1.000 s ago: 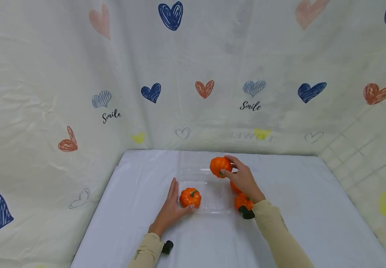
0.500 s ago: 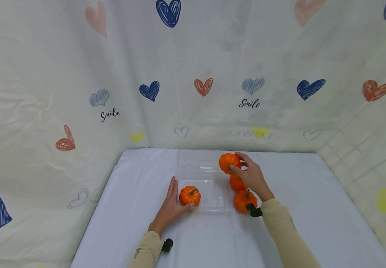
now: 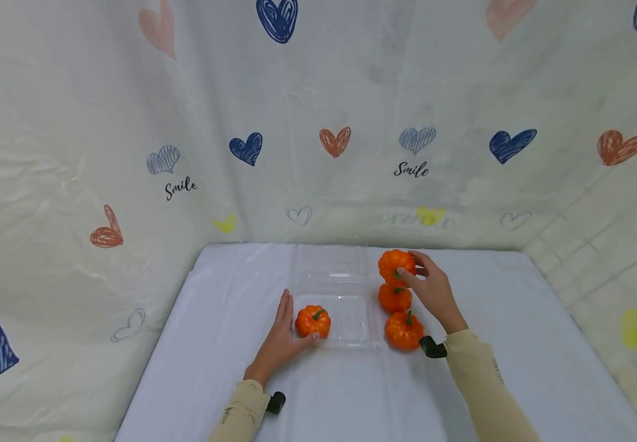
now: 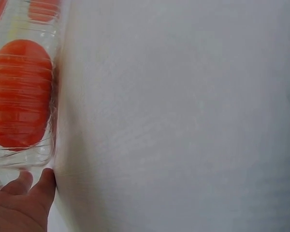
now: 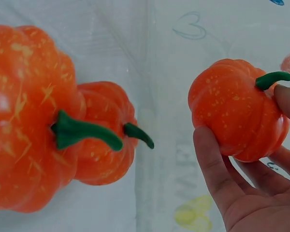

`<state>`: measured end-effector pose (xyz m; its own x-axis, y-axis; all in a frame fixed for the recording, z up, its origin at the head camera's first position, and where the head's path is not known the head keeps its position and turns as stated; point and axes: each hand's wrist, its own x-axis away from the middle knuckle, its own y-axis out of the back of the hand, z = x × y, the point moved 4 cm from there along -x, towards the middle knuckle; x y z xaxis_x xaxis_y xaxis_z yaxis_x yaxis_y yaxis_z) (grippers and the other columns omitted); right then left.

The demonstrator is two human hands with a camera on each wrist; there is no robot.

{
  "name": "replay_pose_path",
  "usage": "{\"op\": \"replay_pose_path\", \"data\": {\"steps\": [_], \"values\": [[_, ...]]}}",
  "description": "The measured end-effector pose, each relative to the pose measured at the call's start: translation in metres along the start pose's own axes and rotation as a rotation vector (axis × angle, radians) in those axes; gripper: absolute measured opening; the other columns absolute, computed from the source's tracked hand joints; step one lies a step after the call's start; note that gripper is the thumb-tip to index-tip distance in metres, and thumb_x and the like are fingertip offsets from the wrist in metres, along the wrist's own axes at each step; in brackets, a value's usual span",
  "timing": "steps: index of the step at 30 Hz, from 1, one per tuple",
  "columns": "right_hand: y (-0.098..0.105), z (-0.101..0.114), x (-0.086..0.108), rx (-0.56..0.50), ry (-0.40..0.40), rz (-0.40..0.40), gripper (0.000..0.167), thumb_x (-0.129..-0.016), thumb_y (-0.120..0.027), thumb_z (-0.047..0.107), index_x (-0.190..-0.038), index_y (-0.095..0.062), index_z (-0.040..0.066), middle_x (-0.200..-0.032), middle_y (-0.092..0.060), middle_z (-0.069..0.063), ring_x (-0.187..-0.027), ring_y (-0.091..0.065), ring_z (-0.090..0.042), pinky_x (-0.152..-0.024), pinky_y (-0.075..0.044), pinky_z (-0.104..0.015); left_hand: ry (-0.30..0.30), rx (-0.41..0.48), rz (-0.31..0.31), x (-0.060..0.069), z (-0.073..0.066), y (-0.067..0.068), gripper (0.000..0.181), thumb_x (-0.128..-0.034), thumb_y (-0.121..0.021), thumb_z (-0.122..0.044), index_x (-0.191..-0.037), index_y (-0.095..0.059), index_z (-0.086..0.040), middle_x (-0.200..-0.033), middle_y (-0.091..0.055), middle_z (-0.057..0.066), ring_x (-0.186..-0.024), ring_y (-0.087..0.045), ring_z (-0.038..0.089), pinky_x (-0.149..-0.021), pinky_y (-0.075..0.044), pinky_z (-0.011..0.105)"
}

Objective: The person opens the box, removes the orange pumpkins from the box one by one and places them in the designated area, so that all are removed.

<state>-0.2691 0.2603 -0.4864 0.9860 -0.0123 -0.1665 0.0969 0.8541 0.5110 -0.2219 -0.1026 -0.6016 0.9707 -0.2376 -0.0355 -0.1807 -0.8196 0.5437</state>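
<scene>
Pumpkin [image 3: 393,264] partly covered by gripping right hand [image 3: 436,294].

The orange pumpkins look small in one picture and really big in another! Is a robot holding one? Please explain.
No robot: these are a person's bare left hand and right hand. The wide picture comes from a camera worn on the head, looking down. The other two come from a camera on each wrist, closer to things, so pumpkins look bigger. On the white-covered table sits a clear plastic box with a round orange pumpkin inside. The left hand is at the box's left side. Right of the box sit a near orange pumpkin and a far orange pumpkin. The fingers of the right hand hold a fourth orange pumpkin.
</scene>
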Motion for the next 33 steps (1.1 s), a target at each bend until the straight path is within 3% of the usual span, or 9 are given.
{"op": "replay_pose_path", "data": {"steps": [4,8,12,16,26,33], "values": [[0.005,-0.003,-0.002,0.003,-0.049,-0.008,0.075,-0.106,-0.066,0.049,-0.160,-0.043,0.003,-0.152,-0.053,-0.024,-0.133,-0.054,-0.044,-0.103,-0.054,-0.061,-0.006,-0.006,0.005,-0.004,0.000,0.002,0.125,-0.0891,-0.080,-0.062,-0.172,-0.008,-0.003,-0.180,0.006,0.001,-0.162,-0.017,0.033,-0.122,-0.034,0.052],[0.009,-0.006,-0.001,-0.020,-0.065,-0.020,0.078,-0.106,-0.065,0.052,-0.160,-0.042,0.000,-0.152,-0.052,-0.025,-0.132,-0.055,-0.045,-0.099,-0.059,-0.053,0.007,-0.001,0.001,-0.003,-0.001,0.002,0.125,-0.0883,-0.080,-0.064,-0.172,-0.008,-0.005,-0.180,0.007,-0.003,-0.163,-0.017,0.030,-0.123,-0.033,0.050],[0.013,-0.011,0.001,-0.045,-0.074,-0.043,0.078,-0.106,-0.065,0.051,-0.159,-0.041,-0.002,-0.152,-0.051,-0.027,-0.128,-0.059,-0.044,-0.089,-0.063,-0.032,0.004,0.004,0.000,-0.002,-0.002,0.003,0.124,-0.0889,-0.080,-0.064,-0.172,-0.008,-0.005,-0.180,0.007,-0.004,-0.162,-0.018,0.031,-0.123,-0.032,0.052],[0.016,-0.019,0.003,-0.050,-0.098,-0.065,0.078,-0.107,-0.063,0.052,-0.157,-0.042,-0.003,-0.150,-0.053,-0.027,-0.122,-0.062,-0.043,-0.080,-0.058,-0.016,0.010,0.006,0.007,-0.002,0.000,0.001,0.125,-0.0884,-0.080,-0.064,-0.172,-0.008,-0.005,-0.180,0.008,-0.005,-0.162,-0.018,0.031,-0.122,-0.033,0.051],[0.024,-0.033,0.008,-0.050,-0.173,-0.109,0.076,-0.108,-0.060,0.052,-0.156,-0.044,-0.004,-0.149,-0.054,-0.025,-0.099,-0.070,-0.022,-0.082,-0.058,-0.015,0.001,0.008,0.007,-0.001,0.002,0.001,0.125,-0.0889,-0.079,-0.066,-0.172,-0.007,-0.006,-0.180,0.008,-0.004,-0.162,-0.020,0.031,-0.122,-0.033,0.050],[0.029,-0.039,0.009,-0.022,-0.216,-0.125,0.078,-0.108,-0.055,0.055,-0.157,-0.043,-0.004,-0.150,-0.054,-0.025,-0.106,-0.073,-0.033,-0.089,-0.059,-0.023,0.004,-0.005,0.007,-0.001,0.000,0.003,0.124,-0.0894,-0.078,-0.066,-0.172,-0.007,-0.006,-0.180,0.008,-0.005,-0.162,-0.019,0.031,-0.123,-0.032,0.052]]}}
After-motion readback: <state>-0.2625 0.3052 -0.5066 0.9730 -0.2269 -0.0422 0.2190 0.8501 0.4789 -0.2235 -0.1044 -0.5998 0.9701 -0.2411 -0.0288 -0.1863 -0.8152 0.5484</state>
